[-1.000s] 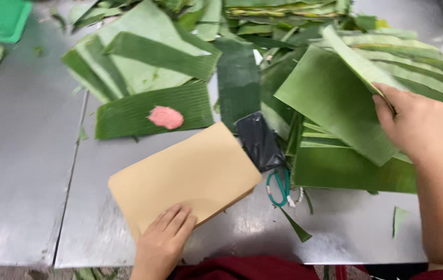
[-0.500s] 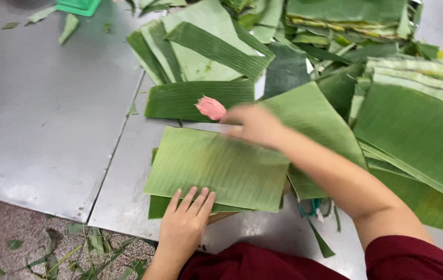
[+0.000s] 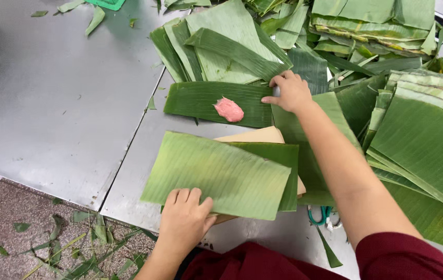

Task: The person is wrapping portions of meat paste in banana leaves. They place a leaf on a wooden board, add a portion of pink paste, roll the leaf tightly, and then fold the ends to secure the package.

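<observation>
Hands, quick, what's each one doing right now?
Left hand: open, pressed flat on the pale banana leaf.
Right hand: fingers curled at the edge of the dark leaf; grip unclear.

The right hand [image 3: 290,92] has left the pale leaf [image 3: 216,173] and reached to the dark leaf [image 3: 200,101] beside the pink lump [image 3: 229,109].

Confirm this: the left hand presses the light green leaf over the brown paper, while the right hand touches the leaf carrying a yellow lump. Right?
Not quite. In the head view the lump is pink, not yellow. The left hand does press the light green leaf over the brown paper, and the right hand touches that dark leaf.
</observation>
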